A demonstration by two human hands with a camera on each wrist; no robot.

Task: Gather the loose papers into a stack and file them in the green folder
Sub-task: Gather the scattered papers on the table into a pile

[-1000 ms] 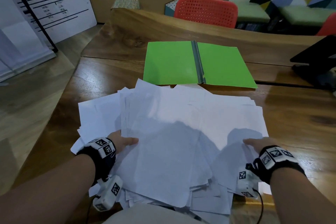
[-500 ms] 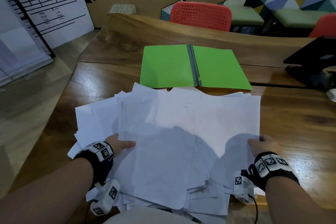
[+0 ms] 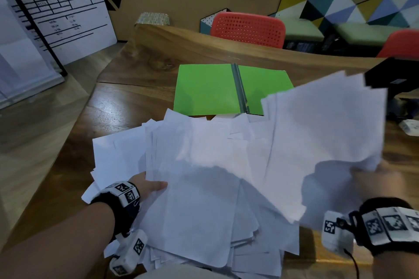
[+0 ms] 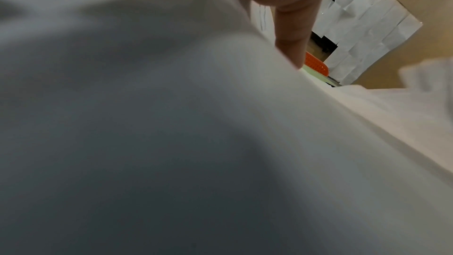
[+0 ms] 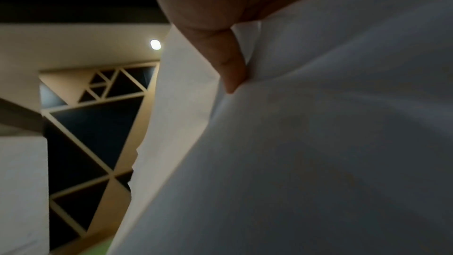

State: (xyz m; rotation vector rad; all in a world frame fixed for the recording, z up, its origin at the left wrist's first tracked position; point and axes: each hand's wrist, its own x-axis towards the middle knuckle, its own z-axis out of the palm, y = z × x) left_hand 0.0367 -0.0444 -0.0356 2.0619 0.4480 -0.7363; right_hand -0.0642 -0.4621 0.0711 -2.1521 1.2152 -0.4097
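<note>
A messy pile of loose white papers (image 3: pixel 204 188) covers the near part of the wooden table (image 3: pixel 127 106). The green folder (image 3: pixel 204 88) lies open and flat just behind the pile. My left hand (image 3: pixel 147 186) holds the pile's left edge, thumb on top and fingers hidden under the sheets. My right hand (image 3: pixel 376 179), blurred, grips a bundle of sheets (image 3: pixel 322 124) raised and tilted above the pile's right side, covering the folder's right corner. In both wrist views, paper (image 4: pixel 171 123) (image 5: pixel 318 143) fills the frame with a thumb (image 4: pixel 294 32) (image 5: pixel 220 51) pressed on it.
A black object (image 3: pixel 394 77) stands at the table's right edge, with a small white item (image 3: pixel 410 127) in front of it. Red chairs (image 3: pixel 247 28) stand behind the table. The table's left edge drops to the floor, where a whiteboard (image 3: pixel 56 7) stands.
My right hand has lifted a bundle of sheets off the pile's right side, up and toward the back right. The left hand stays at the left edge.
</note>
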